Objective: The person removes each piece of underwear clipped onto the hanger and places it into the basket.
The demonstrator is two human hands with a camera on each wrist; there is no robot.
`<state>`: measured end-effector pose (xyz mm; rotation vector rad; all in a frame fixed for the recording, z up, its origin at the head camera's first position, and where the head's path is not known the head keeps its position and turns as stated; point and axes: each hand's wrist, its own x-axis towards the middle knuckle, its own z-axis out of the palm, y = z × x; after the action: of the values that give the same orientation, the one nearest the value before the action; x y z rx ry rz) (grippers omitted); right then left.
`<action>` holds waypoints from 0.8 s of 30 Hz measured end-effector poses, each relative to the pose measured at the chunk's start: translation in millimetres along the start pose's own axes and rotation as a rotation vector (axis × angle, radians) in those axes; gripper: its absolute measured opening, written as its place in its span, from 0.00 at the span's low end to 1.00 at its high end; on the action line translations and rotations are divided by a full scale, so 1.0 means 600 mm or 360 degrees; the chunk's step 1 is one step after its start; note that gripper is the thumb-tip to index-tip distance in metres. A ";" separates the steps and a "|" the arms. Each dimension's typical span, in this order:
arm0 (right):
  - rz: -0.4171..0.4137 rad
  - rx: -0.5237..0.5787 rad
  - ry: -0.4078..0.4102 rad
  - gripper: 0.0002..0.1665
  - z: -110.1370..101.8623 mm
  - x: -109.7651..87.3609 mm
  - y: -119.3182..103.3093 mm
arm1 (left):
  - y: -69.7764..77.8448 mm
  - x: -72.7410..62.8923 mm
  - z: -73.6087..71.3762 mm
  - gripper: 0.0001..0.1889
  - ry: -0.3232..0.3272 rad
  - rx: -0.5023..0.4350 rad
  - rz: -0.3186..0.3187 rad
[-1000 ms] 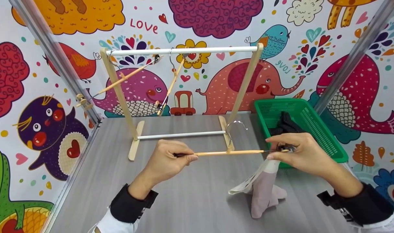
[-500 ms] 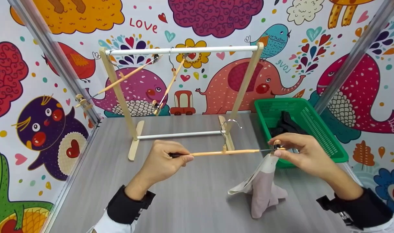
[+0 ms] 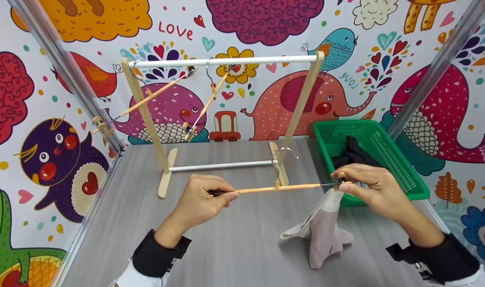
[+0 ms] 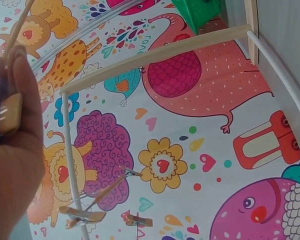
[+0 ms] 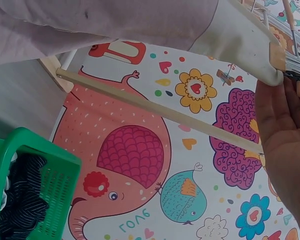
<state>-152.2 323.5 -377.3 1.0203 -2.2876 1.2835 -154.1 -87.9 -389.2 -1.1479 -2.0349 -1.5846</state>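
In the head view my left hand [image 3: 204, 199] grips the left end of a wooden clip hanger [image 3: 262, 189]; its fingers mostly cover the clip there. The metal hook points up from the bar's middle. At the other end, my right hand [image 3: 376, 189] pinches the hanger's right clip [image 3: 341, 179] between thumb and fingers. A pale pink garment [image 3: 324, 231] with a cream band hangs down below that clip. Seen from the right wrist, the clip's wooden pad [image 5: 277, 56] lies against a corner of the cream band [image 5: 240, 42].
Behind the hands stands a small rack with a white top rail [image 3: 226, 61]; two clip hangers [image 3: 158, 93] hang from its left half. A green basket [image 3: 402, 167] holding dark, striped cloth [image 5: 27, 195] stands at the right. A patterned wall backs the grey table [image 3: 226, 247].
The hanger has shifted slightly left with both hands. My right fingers have changed their hold, and the right clip now stands upright between them. The garment has barely moved.
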 end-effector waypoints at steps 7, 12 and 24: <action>0.0020 0.0020 0.0003 0.25 -0.001 -0.001 -0.003 | -0.001 0.000 0.001 0.05 -0.0004 -0.0004 0.0011; 0.0004 0.0028 -0.0005 0.22 -0.003 -0.001 -0.004 | -0.001 -0.001 0.004 0.06 0.0004 -0.0004 0.0013; -0.0052 0.0042 0.0033 0.20 -0.003 -0.003 -0.001 | -0.001 0.003 0.011 0.06 0.0012 -0.0029 0.0040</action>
<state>-150.9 325.5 -377.1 1.0437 -2.2354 1.3082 -154.4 -81.4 -390.9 -1.1675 -1.9976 -1.5966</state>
